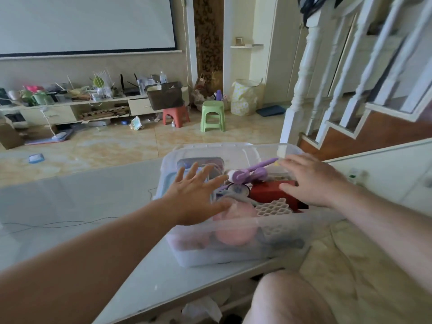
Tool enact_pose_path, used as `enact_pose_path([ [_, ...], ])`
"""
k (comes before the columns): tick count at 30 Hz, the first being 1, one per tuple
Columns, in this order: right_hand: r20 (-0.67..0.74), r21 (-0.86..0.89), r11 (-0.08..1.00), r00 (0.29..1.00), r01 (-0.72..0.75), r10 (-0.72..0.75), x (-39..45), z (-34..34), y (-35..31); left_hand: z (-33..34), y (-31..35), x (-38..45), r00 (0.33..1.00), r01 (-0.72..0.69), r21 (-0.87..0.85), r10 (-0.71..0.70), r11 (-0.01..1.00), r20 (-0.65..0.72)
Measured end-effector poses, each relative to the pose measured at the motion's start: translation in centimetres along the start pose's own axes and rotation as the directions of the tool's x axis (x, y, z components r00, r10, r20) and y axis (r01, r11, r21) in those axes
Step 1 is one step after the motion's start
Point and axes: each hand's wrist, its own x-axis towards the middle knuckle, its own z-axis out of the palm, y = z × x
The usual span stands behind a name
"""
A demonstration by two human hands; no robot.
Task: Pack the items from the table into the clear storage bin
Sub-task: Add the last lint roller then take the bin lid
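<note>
The clear storage bin (236, 247) stands on the white table (77, 206), near its front right corner. Inside lie a red box (268, 191), a purple plastic toy (253, 173), a white honeycomb piece (272, 208), a pink round item (233, 230) and a blue-rimmed container (198, 161). My left hand (195, 195) hovers over the bin's left half, fingers spread, holding nothing. Over the right half, my right hand (313, 180) is flat with fingers apart, resting on or just above the red box; I cannot tell which.
A thin dark cable (70, 222) runs across the table left of the bin. My knee (287, 298) is below the table's front edge. Beyond are a tiled floor, a red stool (175, 115), a green stool (212, 115) and a white stair railing (301, 87) at right.
</note>
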Motion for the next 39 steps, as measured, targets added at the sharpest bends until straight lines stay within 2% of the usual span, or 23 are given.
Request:
enact_pose_path([
  [2,0.085,-0.029,0.986,0.982,-0.166,0.168,-1.1,0.9,2.8,0.0,0.9,0.8,0.999,-0.003,0.010,0.003,1.000,0.053],
  [5,0.212,0.155,0.922,0.924,-0.354,0.318,-2.0,1.7,4.1,0.2,0.7,1.1,1.000,0.018,-0.007,-0.018,1.000,0.010],
  [7,0.203,0.308,0.870,0.920,-0.386,0.336,-2.3,1.9,3.8,0.2,-0.8,0.8,0.983,0.118,-0.068,-0.126,0.991,-0.130],
  [9,0.154,0.379,0.845,0.926,-0.377,0.344,-2.4,1.7,3.5,0.2,-3.2,0.2,0.915,0.293,-0.172,-0.328,0.940,-0.234],
  [10,0.145,0.389,0.840,0.926,-0.378,0.349,-2.4,1.7,3.5,0.4,-4.5,-0.2,0.874,0.396,-0.229,-0.442,0.889,-0.203],
  [12,0.139,0.397,0.830,0.919,-0.392,0.368,-2.4,1.7,3.2,0.8,-6.5,-1.0,0.789,0.577,-0.340,-0.615,0.743,-0.004],
  [14,0.111,0.415,0.822,0.919,-0.390,0.379,-2.2,1.4,2.3,1.6,-7.7,-1.7,0.732,0.637,-0.470,-0.670,0.610,0.123],
  [16,0.076,0.442,0.826,0.933,-0.349,0.353,-1.8,0.6,0.9,2.1,-9.2,-2.8,0.736,0.613,-0.514,-0.669,0.600,0.098],
  [20,-0.002,0.475,0.854,0.970,-0.213,0.243,-1.1,-1.5,-4.5,1.9,-13.4,-8.0,0.703,0.653,-0.439,-0.710,0.617,0.047],
  [23,0.008,0.505,0.852,0.988,-0.137,0.154,-0.6,-1.8,-10.2,2.1,-17.5,-13.3,0.651,0.698,-0.399,-0.759,0.594,0.007],
  [28,0.056,0.566,0.824,0.998,-0.041,0.011,0.7,-0.8,-19.6,1.5,-23.5,-22.0,0.501,0.780,-0.414,-0.865,0.470,-0.039],
  [32,0.075,0.562,0.826,0.992,0.039,-0.098,1.6,-0.9,-26.4,0.7,-26.3,-27.9,0.424,0.843,-0.336,-0.903,0.421,-0.069],
  [35,0.069,0.569,0.819,0.988,0.075,-0.138,2.1,-0.8,-30.6,1.4,-28.0,-31.4,0.394,0.863,-0.315,-0.917,0.394,-0.067],
  [38,0.041,0.533,0.837,0.985,0.122,-0.169,2.5,0.3,-33.7,2.1,-29.2,-33.3,0.349,0.865,-0.365,-0.935,0.344,-0.055],
  [39,0.034,0.508,0.850,0.983,0.140,-0.182,2.5,0.7,-34.2,2.4,-29.8,-33.6,0.367,0.870,-0.331,-0.928,0.366,-0.062],
])
